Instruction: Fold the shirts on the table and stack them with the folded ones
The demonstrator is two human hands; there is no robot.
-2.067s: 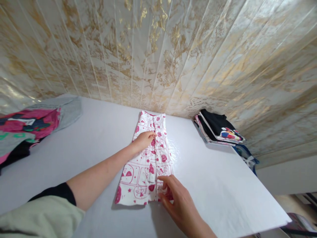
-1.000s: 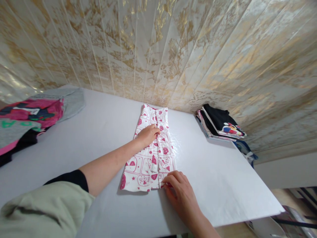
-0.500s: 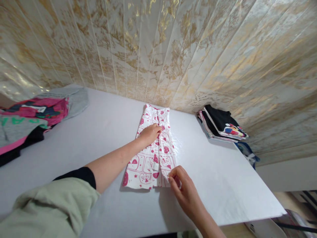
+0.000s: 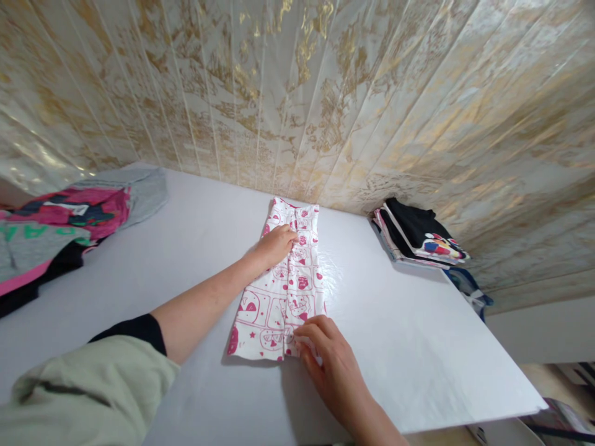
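Observation:
A white garment (image 4: 260,310) with a pink cartoon print lies lengthwise in front of me, folded into a narrow strip; its exact kind is not clear. The flap's edge runs down its middle. On the upper part of that edge, my left hand (image 4: 277,243) has its fingers closed on the cloth. Lower down, near the bottom hem, my right hand (image 4: 328,356) pinches the flap between thumb and fingers. Part of the lower right corner is hidden behind the right hand.
The garment rests on a white table (image 4: 395,347). Folded clothes (image 4: 413,238) are stacked at the back right, beside a blue item (image 4: 467,288) at the table's edge. Loose clothes (image 4: 69,217) are heaped at the left. A gold-patterned wall (image 4: 279,93) stands behind.
My right hand has moved left with the flap's lower end, which now covers the small label. The left hand has shifted slightly left and up, drawing the fold edge straighter.

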